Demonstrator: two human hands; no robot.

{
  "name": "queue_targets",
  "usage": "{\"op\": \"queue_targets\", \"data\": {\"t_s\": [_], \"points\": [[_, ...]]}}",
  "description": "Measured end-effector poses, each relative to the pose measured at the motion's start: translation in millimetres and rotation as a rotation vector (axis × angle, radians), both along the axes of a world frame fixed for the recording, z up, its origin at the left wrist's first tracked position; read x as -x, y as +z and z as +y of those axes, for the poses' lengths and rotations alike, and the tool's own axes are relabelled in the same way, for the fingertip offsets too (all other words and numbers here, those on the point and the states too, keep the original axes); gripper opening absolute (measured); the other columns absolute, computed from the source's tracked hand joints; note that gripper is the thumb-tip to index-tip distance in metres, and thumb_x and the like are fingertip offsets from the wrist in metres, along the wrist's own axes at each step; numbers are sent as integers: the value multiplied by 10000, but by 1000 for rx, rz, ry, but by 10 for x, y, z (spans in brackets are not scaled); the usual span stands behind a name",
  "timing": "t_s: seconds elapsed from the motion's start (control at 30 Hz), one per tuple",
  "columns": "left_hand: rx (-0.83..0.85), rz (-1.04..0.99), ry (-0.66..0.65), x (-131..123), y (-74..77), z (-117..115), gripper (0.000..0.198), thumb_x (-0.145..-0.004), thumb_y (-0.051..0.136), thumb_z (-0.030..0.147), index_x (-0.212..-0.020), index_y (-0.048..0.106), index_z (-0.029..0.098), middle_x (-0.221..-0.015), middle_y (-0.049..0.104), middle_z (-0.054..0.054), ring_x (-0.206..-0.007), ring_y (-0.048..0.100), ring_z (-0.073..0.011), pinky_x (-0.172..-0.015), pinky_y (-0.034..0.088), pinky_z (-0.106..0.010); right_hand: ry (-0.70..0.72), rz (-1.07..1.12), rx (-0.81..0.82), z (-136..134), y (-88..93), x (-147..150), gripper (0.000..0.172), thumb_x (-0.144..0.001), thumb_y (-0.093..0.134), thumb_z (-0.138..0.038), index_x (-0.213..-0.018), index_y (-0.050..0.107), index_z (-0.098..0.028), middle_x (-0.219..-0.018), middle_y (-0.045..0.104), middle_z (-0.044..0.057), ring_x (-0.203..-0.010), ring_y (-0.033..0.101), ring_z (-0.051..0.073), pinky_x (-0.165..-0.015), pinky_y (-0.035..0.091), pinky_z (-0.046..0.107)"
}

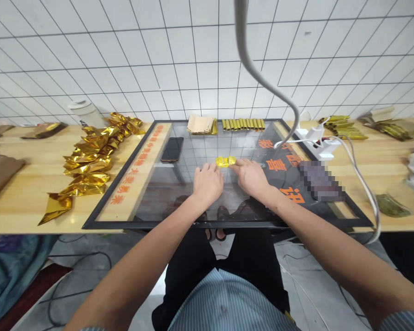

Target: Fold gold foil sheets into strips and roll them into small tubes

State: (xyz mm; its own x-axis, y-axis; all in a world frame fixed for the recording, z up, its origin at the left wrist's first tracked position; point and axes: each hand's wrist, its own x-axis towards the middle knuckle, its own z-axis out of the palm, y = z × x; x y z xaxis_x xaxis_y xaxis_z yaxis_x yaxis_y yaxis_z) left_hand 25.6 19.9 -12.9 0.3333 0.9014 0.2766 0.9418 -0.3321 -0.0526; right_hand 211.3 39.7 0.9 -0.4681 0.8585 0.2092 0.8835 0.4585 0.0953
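A small folded piece of gold foil (225,161) lies on the glass panel (179,202) in front of me. My left hand (207,183) has its fingers curled and pinches the foil's left end. My right hand (250,175) is closed on the foil's right end. Both hands rest low on the glass. Behind them, a row of finished gold foil rolls (243,123) lines the far edge of the panel, next to a stack of tan paper sheets (201,124).
A heap of loose gold foil sheets (89,156) covers the wooden table (27,193) at left. A black phone (172,149) lies on the glass. A white power strip (319,140) with cables sits at right, more foil packs (343,128) behind it.
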Motion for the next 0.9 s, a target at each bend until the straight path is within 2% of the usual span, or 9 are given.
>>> {"op": "queue_targets", "data": {"t_s": [0.23, 0.5, 0.67, 0.77, 0.9], "points": [[11, -21, 11, -5, -7, -8, 399, -1131, 399, 305, -1326, 690, 113, -1281, 693, -180, -1145, 601, -335, -858, 437, -472, 24, 51, 47, 75, -7, -71, 411, -1011, 481, -64, -1253, 787, -193, -1173, 763, 113, -1063, 649, 273, -862, 400, 375], [71, -50, -16, 156, 47, 96, 298, -1101, 512, 352, -1212, 753, 216, -1313, 688, -115, -1161, 608, -301, -880, 473, -451, 80, 145, 106, 240, -42, -231, 537, -919, 502, -5, -1302, 821, -206, -1233, 778, 95, -1124, 656, 255, -954, 427, 363], [90, -50, -29, 278, 44, 161, 264, -1076, 551, 310, -1224, 766, 267, -1317, 671, -96, -1149, 614, -283, -864, 468, -435, 108, 181, 94, 246, -118, -285, 581, -905, 477, 15, -1343, 800, -189, -1240, 775, 108, -1128, 633, 262, -987, 416, 383], [68, -20, -53, 241, 51, 137, 287, -1083, 516, 284, -1230, 755, 224, -1280, 673, -127, -1137, 609, -304, -855, 453, -452, 126, 176, 73, 219, -137, -279, 544, -932, 481, -1, -1338, 794, -183, -1198, 772, 109, -1111, 616, 266, -974, 412, 383], [44, 50, -159, 153, 57, 112, 315, -1070, 453, 167, -1210, 730, 116, -1249, 671, -178, -1155, 587, -328, -868, 435, -471, 139, 145, 45, 178, -113, -236, 497, -959, 500, -34, -1339, 780, -190, -1124, 751, 108, -1081, 583, 287, -941, 392, 401]]}}
